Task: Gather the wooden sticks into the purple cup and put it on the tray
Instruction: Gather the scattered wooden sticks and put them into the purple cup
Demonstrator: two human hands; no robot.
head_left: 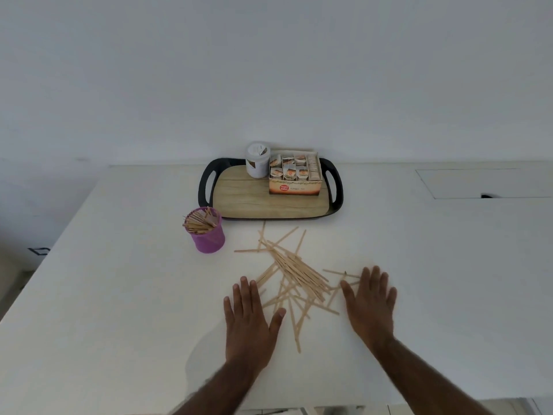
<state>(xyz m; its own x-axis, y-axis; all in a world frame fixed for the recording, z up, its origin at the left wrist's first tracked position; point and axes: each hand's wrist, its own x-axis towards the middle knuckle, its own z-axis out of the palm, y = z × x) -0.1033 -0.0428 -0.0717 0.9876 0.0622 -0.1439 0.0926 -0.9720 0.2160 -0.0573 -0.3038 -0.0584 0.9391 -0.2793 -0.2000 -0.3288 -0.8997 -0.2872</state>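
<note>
Left hand (250, 320), right hand (371, 305) beside sticks (294, 272); jar (257, 160), box (294, 184) on tray (206, 187)

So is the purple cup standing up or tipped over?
Standing up. The purple cup sits on its base on the table, mouth facing up, with wooden sticks poking out the top.

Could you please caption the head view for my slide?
Left hand and right hand, open, flank scattered sticks; purple cup beside tray.
</note>
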